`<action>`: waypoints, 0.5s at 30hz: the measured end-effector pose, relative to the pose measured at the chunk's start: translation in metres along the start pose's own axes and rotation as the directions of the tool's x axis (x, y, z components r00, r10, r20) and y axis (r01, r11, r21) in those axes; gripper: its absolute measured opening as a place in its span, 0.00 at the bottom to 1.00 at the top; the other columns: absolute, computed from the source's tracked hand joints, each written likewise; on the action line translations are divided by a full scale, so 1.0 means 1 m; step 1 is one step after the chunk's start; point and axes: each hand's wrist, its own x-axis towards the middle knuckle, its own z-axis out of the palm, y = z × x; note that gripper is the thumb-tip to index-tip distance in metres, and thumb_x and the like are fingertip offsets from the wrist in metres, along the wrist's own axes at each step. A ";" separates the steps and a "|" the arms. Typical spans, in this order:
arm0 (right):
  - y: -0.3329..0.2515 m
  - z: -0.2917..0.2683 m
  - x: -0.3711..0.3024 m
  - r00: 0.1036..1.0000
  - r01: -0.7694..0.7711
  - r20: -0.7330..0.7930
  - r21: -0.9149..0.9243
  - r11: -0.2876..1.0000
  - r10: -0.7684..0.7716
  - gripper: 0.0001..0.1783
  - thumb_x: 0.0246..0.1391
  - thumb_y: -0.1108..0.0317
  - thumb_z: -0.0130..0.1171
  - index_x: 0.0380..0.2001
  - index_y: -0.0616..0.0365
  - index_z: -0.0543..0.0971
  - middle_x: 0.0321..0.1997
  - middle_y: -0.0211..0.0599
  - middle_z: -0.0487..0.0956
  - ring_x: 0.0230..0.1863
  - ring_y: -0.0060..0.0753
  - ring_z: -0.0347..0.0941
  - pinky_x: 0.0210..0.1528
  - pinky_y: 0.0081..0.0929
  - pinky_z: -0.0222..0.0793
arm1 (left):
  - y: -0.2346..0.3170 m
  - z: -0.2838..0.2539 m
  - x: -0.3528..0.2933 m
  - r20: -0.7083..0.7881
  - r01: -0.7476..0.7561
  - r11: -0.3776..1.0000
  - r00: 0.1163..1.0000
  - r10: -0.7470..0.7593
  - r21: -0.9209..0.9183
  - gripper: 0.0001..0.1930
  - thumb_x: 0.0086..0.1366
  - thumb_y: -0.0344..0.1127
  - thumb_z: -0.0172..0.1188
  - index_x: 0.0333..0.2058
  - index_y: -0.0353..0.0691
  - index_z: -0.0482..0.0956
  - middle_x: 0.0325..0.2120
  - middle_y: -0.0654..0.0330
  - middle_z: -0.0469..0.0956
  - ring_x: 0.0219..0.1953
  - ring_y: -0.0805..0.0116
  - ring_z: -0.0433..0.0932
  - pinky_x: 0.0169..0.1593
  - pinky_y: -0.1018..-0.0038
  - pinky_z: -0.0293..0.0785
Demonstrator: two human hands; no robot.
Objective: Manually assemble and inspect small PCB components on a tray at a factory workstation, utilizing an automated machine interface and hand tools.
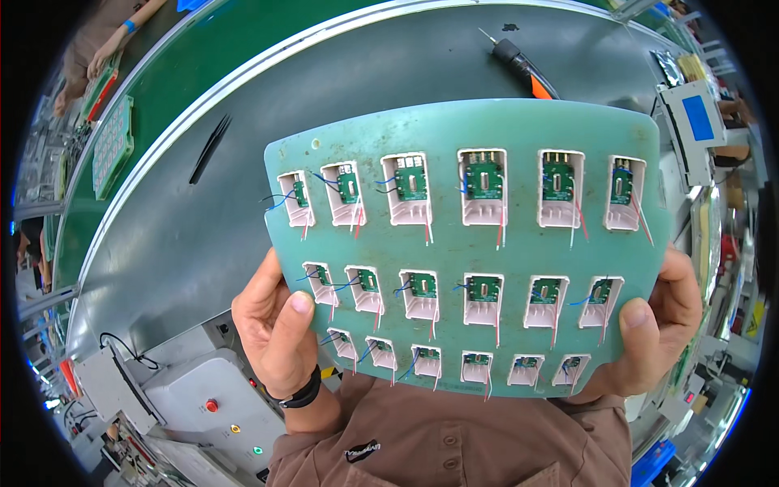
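Both hands hold up a large green fixture board [365,243], tilted toward me above the bench. My left hand [280,321] grips its left edge with the thumb on the front face. On the opposite edge, my right hand [661,325] clasps the board in the same way. Three rows of white plastic housings [406,213] sit in its cutouts. Inside each housing is a small green circuit board [484,181], with thin blue, red and white wires sticking out. The fingers behind the board are hidden.
A black and orange electric screwdriver [519,65] lies on the dark bench [341,89] beyond the board. Black tweezers [210,149] rest at left. A grey machine [207,398] with buttons stands lower left. Across the green conveyor [154,77], a co-worker's hand [104,57] is near another filled fixture [113,148].
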 end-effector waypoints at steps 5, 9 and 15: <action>0.003 0.005 0.000 1.000 0.008 -0.019 0.065 0.998 -0.007 0.20 0.44 0.74 0.62 0.40 0.75 0.71 0.33 0.38 0.71 0.33 0.21 0.67 0.38 0.15 0.61 | -0.002 -0.003 -0.002 0.014 -0.014 1.000 1.000 0.014 0.000 0.27 0.60 0.29 0.55 0.55 0.18 0.63 0.46 0.49 0.75 0.46 0.69 0.75 0.52 0.76 0.66; -0.001 0.002 0.000 1.000 0.001 0.000 0.053 0.999 -0.001 0.20 0.45 0.76 0.62 0.41 0.76 0.71 0.33 0.37 0.71 0.33 0.20 0.67 0.39 0.15 0.62 | -0.001 -0.001 -0.001 0.013 -0.011 1.000 1.000 0.012 -0.021 0.27 0.60 0.29 0.55 0.56 0.18 0.63 0.46 0.49 0.75 0.47 0.68 0.75 0.52 0.76 0.67; -0.001 0.000 0.000 1.000 0.017 0.022 0.046 0.999 -0.018 0.19 0.45 0.77 0.61 0.41 0.75 0.71 0.33 0.36 0.71 0.33 0.19 0.67 0.39 0.14 0.62 | 0.001 0.001 -0.002 -0.001 -0.016 1.000 1.000 0.016 -0.015 0.27 0.60 0.30 0.56 0.56 0.19 0.63 0.45 0.49 0.76 0.46 0.69 0.76 0.52 0.76 0.67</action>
